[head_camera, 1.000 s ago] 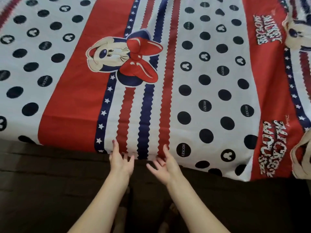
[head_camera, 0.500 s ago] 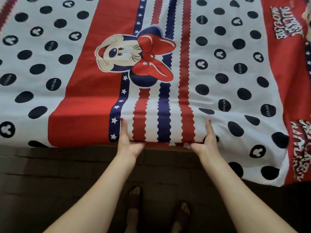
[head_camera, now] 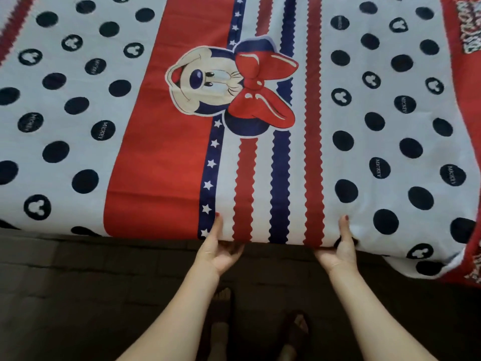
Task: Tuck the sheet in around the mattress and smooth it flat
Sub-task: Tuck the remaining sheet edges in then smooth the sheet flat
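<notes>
The sheet (head_camera: pixel 161 162) covers the mattress and fills the upper view: white with dark dots, red bands, blue and red scalloped stripes and a cartoon mouse with a red bow. My left hand (head_camera: pixel 217 250) grips the near edge of the covered mattress by the starred blue stripe, thumb on top, fingers hidden underneath. My right hand (head_camera: pixel 341 250) grips the same edge further right, beside a red stripe, thumb up on the cloth. At the right, a part of the sheet's edge (head_camera: pixel 426 267) hangs loose below the mattress line.
A dark tiled floor (head_camera: pixel 78 295) lies below the bed edge. My two feet in sandals (head_camera: pixel 221 324) stand between my forearms, close to the bed.
My hands have gone from open below the hanging edge to gripping the mattress edge with the sheet folded under. The hanging cloth in the middle is gone and my view has come closer.
</notes>
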